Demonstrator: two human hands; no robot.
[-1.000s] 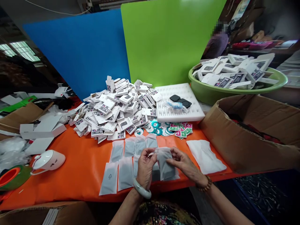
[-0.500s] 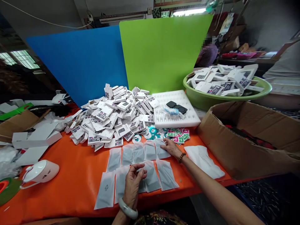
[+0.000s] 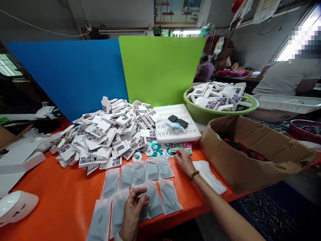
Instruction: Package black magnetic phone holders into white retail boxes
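Observation:
Frosted pouches with dark flat contents lie in two rows on the orange table, including a back-row pouch (image 3: 165, 167) and a front-row pouch (image 3: 170, 196). Over the front row hovers my left hand (image 3: 134, 209), its fingers bent and a gap between thumb and forefinger; nothing shows in it. My right hand (image 3: 185, 163) reaches to the near edge of the green and pink cards (image 3: 181, 147), fingers stretched and slightly spread. Whether its fingertips touch a card is hard to see. Round white and teal discs (image 3: 155, 149) are scattered left of the cards.
White printed boxes (image 3: 100, 134) form a big heap at the left. Behind the cards sits a white foam tray (image 3: 160, 132) with black pads. A green basin (image 3: 213, 115) of boxes and a cardboard box (image 3: 233, 160) stand right, near a white sheet stack (image 3: 210, 177).
My right hand has moved from the back-row pouch to the cards, away from the pouches. My left hand stays over the front row. The whole view has shifted rightward.

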